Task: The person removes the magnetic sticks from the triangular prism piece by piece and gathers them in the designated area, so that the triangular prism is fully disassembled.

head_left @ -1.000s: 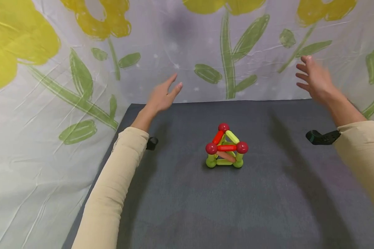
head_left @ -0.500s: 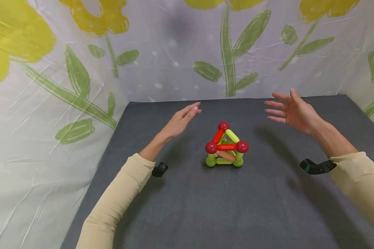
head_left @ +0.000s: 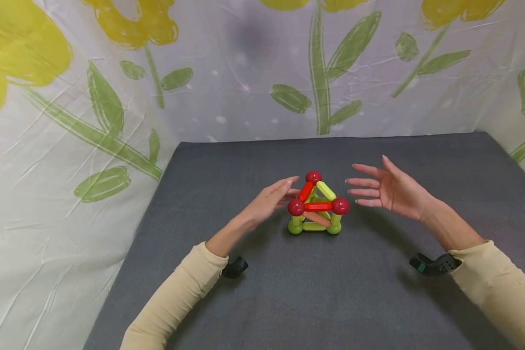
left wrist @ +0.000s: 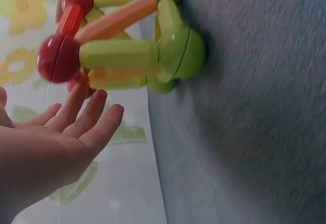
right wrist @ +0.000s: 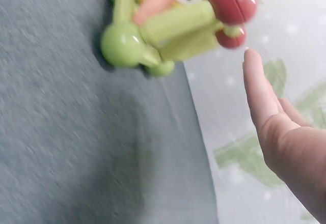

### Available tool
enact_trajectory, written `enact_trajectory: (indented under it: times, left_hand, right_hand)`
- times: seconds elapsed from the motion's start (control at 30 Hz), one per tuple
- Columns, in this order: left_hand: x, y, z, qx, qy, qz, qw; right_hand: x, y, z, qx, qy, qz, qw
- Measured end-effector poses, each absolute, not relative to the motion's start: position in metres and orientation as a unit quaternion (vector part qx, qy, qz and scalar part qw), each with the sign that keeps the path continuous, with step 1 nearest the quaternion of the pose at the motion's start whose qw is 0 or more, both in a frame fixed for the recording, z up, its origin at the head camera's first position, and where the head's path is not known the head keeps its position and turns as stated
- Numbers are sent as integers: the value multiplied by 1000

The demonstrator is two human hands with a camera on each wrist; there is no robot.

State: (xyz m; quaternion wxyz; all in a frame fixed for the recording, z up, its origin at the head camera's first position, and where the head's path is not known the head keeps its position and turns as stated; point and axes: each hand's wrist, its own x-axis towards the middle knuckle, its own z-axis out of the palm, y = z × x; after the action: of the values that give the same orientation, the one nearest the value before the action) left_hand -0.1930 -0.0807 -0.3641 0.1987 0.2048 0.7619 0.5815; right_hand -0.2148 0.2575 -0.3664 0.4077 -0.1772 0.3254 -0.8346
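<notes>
A frame of ball-and-rod toy pieces [head_left: 318, 207] stands on the dark grey table. Red balls [left wrist: 58, 58] top it, green balls [left wrist: 183, 53] form its base, and yellow-green, red and orange rods join them. Close beside its left side is my left hand [head_left: 269, 200], fingers extended; in the head view the fingertips partly pass behind the frame, and whether they touch it I cannot tell. On the right, my right hand [head_left: 391, 190] hovers a small distance off, palm toward the frame and fingers spread. Neither hand grips anything.
The dark grey table [head_left: 323, 291] meets a pale flower-printed curtain [head_left: 227, 97] behind and at the left. A black wrist device [head_left: 235, 268] hangs under the left sleeve, another black strap [head_left: 435, 264] under the right one.
Both hands have come down from in front of the curtain and moved inward toward the toy frame from either side. The frame itself has stayed in place.
</notes>
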Motion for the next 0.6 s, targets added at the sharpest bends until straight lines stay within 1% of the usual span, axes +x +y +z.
enact_trajectory:
  times: [0.13,0.33,0.6]
  left_hand:
    - [-188,-78,-371,208,755,592,193]
    - [-182,-74,-379,190,727,629,200]
    - [-176,-70,-386,173,706,660,191]
  right_hand:
    - [-208,247,-370,-172,342,-823,419]
    - [-202,236,-373,-146,364,-820,418]
    - [-194,227,-377,-138,419,-809,389]
